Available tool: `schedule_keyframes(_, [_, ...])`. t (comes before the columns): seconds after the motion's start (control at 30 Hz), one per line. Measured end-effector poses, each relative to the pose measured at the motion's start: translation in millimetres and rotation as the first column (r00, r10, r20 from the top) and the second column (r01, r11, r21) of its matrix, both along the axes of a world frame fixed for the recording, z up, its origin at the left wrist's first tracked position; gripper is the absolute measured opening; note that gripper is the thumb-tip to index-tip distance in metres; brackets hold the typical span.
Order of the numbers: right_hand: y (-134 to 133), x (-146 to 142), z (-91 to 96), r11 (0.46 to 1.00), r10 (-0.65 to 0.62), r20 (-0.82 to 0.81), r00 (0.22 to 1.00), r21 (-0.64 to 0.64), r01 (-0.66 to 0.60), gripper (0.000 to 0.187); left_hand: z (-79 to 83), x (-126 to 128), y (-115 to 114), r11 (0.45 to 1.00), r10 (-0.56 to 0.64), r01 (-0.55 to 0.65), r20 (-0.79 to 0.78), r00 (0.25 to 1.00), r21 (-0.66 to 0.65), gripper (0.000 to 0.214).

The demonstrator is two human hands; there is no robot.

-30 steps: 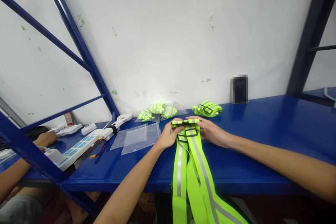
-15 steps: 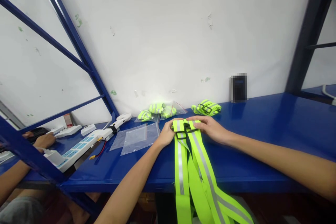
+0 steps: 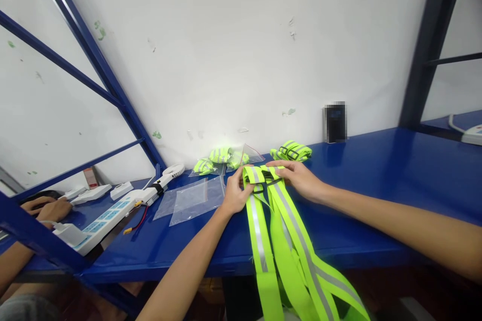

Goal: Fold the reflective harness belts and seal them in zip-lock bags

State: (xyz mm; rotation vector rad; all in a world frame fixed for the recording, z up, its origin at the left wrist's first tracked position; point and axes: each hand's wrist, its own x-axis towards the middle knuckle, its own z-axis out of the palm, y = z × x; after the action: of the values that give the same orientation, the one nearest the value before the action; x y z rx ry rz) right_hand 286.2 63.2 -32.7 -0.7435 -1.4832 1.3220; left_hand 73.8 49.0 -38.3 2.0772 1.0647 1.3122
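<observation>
Left hand (image 3: 234,193) and right hand (image 3: 299,180) are drawn further apart, each grasping an upper strap of the reflective strap vest (image 3: 258,230) beside its black buckle (image 3: 271,176).

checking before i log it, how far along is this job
Looks done: folded reflective vests in clear bags by the wall. In hand: a hi-vis reflective vest, its top gathered by the left hand and right hand. Left: one folded unbagged vest and flat clear zip bags on the blue bench.
</observation>
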Motion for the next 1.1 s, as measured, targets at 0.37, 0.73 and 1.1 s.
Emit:
schedule_keyframes(0.37, [1, 2, 0.1, 0.987, -0.147, 0.064, 0.987, 0.082, 0.141, 0.043, -9.7, 2, 18, 0.872, -0.091, 0.278, 0.425, 0.900, -0.403, 0.098])
schedule_keyframes(0.73, [7, 3, -9.9, 0.967, -0.160, 0.026, 0.987, 0.203, 0.151, 0.061, -10.9, 5, 15, 0.862, -0.142, 0.313, 0.403, 0.904, -0.398, 0.082])
schedule_keyframes(1.1, [-5, -6, -6.0, 0.997, -0.027, 0.002, 1.000, 0.069, 0.027, 0.035, -10.9, 8, 20, 0.950, -0.096, 0.210, 0.422, 0.901, -0.233, 0.052])
